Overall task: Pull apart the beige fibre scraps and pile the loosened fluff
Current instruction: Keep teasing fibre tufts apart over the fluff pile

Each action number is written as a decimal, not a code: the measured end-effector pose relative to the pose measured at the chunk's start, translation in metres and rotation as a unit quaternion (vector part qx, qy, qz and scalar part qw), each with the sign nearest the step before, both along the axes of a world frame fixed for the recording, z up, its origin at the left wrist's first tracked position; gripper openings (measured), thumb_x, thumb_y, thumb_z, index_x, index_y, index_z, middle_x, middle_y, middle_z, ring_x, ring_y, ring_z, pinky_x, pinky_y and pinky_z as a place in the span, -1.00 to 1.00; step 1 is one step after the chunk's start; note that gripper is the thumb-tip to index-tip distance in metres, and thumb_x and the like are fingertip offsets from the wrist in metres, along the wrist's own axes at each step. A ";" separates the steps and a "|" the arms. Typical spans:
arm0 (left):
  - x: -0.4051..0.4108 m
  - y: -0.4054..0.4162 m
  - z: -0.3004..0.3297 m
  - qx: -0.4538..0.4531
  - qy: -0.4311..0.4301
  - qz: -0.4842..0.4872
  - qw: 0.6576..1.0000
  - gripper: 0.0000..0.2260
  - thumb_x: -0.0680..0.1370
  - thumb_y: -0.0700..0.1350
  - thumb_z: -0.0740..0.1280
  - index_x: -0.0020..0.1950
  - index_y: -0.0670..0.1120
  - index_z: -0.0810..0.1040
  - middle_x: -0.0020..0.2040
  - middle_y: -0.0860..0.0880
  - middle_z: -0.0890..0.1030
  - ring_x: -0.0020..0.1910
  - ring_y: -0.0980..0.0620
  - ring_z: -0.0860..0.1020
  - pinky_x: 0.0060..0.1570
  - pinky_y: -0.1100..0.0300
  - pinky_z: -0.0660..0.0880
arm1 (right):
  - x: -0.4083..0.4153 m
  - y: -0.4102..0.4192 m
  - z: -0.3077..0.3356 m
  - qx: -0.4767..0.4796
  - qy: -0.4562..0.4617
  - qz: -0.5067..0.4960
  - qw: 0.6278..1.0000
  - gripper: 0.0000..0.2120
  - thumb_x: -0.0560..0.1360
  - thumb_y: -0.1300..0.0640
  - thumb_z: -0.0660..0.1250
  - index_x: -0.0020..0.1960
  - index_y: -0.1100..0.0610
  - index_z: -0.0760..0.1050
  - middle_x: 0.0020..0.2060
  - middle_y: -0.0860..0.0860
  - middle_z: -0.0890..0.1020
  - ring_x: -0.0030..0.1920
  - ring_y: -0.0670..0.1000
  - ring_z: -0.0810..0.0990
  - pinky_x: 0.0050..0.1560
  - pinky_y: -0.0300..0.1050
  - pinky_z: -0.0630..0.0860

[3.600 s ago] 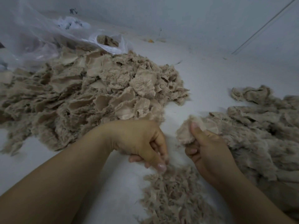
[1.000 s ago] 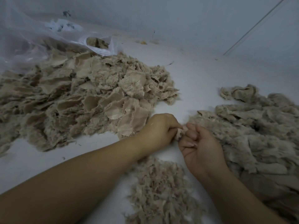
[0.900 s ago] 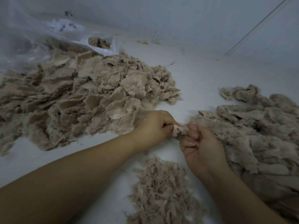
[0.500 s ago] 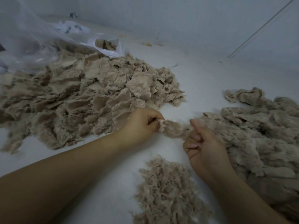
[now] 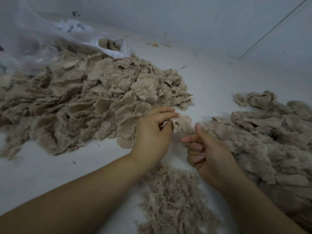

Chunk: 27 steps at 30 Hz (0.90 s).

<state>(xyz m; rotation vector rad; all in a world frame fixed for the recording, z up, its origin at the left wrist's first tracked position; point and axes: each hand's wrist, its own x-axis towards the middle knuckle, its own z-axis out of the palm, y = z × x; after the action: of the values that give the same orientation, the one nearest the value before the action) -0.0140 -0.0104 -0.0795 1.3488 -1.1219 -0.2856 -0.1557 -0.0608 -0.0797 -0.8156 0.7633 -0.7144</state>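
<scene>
Beige scrap (image 5: 183, 123) stretched thin between the hands: left hand (image 5: 152, 134) pinches one end, right hand (image 5: 207, 152), fingers curled, pinches the other, above the fluff pile (image 5: 173, 196). Risk: an uneven pull may tear it into clumps, and bits may drift into the scrap heap (image 5: 87, 102).

White floor (image 5: 211, 85), bearing: large heap of beige scraps (image 5: 87, 102) at left, clear plastic bag (image 5: 42, 41) behind it, fluff mass (image 5: 270, 137) at right, small shredded pile (image 5: 173, 196) nearest.
</scene>
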 end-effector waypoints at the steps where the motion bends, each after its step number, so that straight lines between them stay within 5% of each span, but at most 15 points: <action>1: 0.000 0.000 0.001 -0.002 0.004 0.002 1.000 -0.74 0.54 -0.37 0.30 0.04 -0.08 0.69 0.14 0.06 0.61 0.13 0.25 0.55 0.06 0.42 0.47 | 0.000 0.000 0.000 -0.002 0.006 0.004 1.000 -0.44 0.29 -0.15 0.42 -0.07 0.37 0.57 -0.54 -0.05 0.45 -0.60 -0.17 0.27 -0.61 -0.35 0.25; 4: -0.001 0.001 0.001 0.004 0.002 -0.019 1.000 -0.76 0.54 -0.37 0.31 0.05 -0.11 0.69 0.14 0.05 0.61 0.15 0.24 0.55 0.09 0.41 0.46 | 0.002 0.000 0.000 -0.002 -0.010 0.005 1.000 -0.49 0.34 -0.11 0.40 0.05 0.30 0.58 -0.45 -0.03 0.56 -0.57 -0.17 0.30 -0.59 -0.35 0.26; 7: -0.005 0.004 -0.002 0.025 -0.021 -0.066 0.997 -0.72 0.50 -0.44 0.27 0.02 -0.17 0.70 0.13 0.00 0.62 0.12 0.23 0.56 0.09 0.43 0.44 | 0.003 0.001 -0.002 -0.006 -0.047 -0.016 0.999 -0.84 0.40 0.02 0.39 -0.22 0.12 0.60 -0.48 -0.05 0.40 -0.54 -0.18 0.26 -0.58 -0.35 0.26; 9: -0.007 0.006 -0.002 0.027 -0.011 -0.085 0.996 -0.69 0.47 -0.45 0.24 -0.01 -0.18 0.70 0.13 0.00 0.62 0.10 0.23 0.56 0.05 0.42 0.46 | 0.004 0.002 -0.003 -0.019 -0.057 -0.021 0.998 -0.88 0.42 0.11 0.36 -0.24 0.12 0.60 -0.51 -0.07 0.40 -0.56 -0.19 0.27 -0.57 -0.36 0.27; 13: -0.009 0.005 -0.002 0.022 0.131 -0.094 0.987 -0.75 0.45 -0.16 0.27 0.10 -0.01 0.57 0.05 0.00 0.58 -0.05 0.18 0.57 -0.07 0.24 0.56 | 0.005 0.005 -0.004 -0.050 -0.048 -0.035 0.997 -0.67 0.52 0.20 0.30 -0.39 0.06 0.63 -0.54 -0.11 0.49 -0.58 -0.19 0.31 -0.57 -0.37 0.27; 16: -0.006 0.003 -0.006 0.094 0.148 -0.103 0.979 -0.61 0.37 0.03 0.48 0.13 0.08 0.44 -0.08 0.02 0.56 -0.18 0.09 0.56 -0.24 0.18 0.56 | 0.005 0.004 -0.004 -0.048 -0.058 -0.031 0.997 -0.90 0.45 0.16 0.35 -0.20 0.19 0.54 -0.50 -0.08 0.52 -0.57 -0.18 0.34 -0.57 -0.35 0.29; 20: -0.002 0.003 -0.008 0.148 0.174 -0.180 0.957 -0.72 0.44 -0.21 0.52 0.03 -0.08 0.48 -0.42 -0.05 0.55 -0.53 0.00 0.54 -0.57 0.20 0.41 | 0.003 0.002 -0.007 -0.040 -0.066 -0.047 0.996 -0.85 0.44 0.16 0.36 -0.24 0.18 0.46 -0.52 -0.06 0.45 -0.56 -0.17 0.33 -0.58 -0.34 0.30; 27: 0.017 0.008 0.004 0.179 0.169 -0.241 0.939 -0.84 0.43 -0.37 0.48 -0.16 -0.25 0.50 -0.43 -0.29 0.54 -0.62 -0.05 0.45 -0.63 0.24 0.38 | 0.004 0.002 -0.006 -0.019 -0.077 -0.091 0.993 -0.76 0.47 0.19 0.36 -0.34 0.10 0.40 -0.54 -0.08 0.32 -0.56 -0.16 0.25 -0.58 -0.32 0.28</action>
<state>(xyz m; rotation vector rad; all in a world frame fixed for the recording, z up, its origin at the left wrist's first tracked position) 0.0027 -0.0020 -0.0758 1.2528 -1.1243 -1.0843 -0.1521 -0.0588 -0.0858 -0.7215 0.6929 -0.9465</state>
